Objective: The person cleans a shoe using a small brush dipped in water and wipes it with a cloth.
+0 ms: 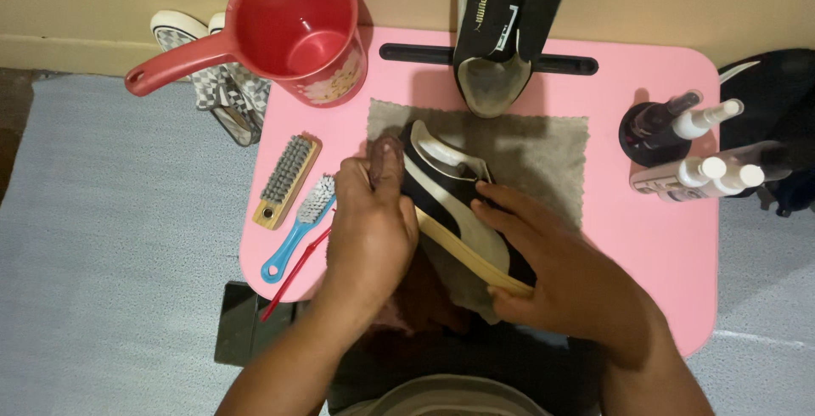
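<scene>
Both forearms reach forward over the shoe (450, 204). The left hand (369, 221) lies curled against the shoe's left side, thumb raised along it. The right hand (552, 263) grips the shoe's right side, fingers spread over its top.

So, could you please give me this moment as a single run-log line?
left hand: on shoe toe | right hand: holding black shoe by tan sole | under: grey cloth on pink table | brushes left

Pink bench (671, 238). Red jug (297, 30) at its back-left corner, checkered shoe (216, 85) behind it on the floor. Wooden brush (289, 180) just beside blue brush (299, 225). Spray bottles (692, 148) far right. Second black shoe (501, 30) at back, seemingly propped upright.
</scene>
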